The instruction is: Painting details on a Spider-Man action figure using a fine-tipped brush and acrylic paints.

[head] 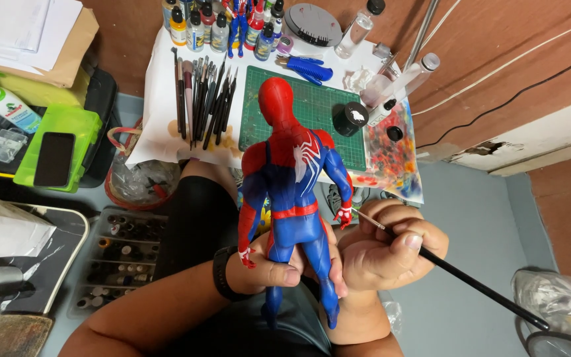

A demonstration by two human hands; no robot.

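Note:
A red and blue superhero figure (290,192) stands upright with its back to me, a white spider mark across its shoulders. My left hand (279,264), with a black watch on the wrist, grips it around the thighs. My right hand (391,244) holds a thin black paintbrush (470,284). The brush tip touches the figure's red right hand (345,215). The figure's lower legs reach down past my lap.
A small white table carries a green cutting mat (318,109), a row of brushes (205,99), paint bottles (219,30), blue pliers (305,68), a black jar (350,119) and a paint-stained palette sheet (391,155). A green case with a phone (54,158) and a paint-pot tray (120,258) lie left.

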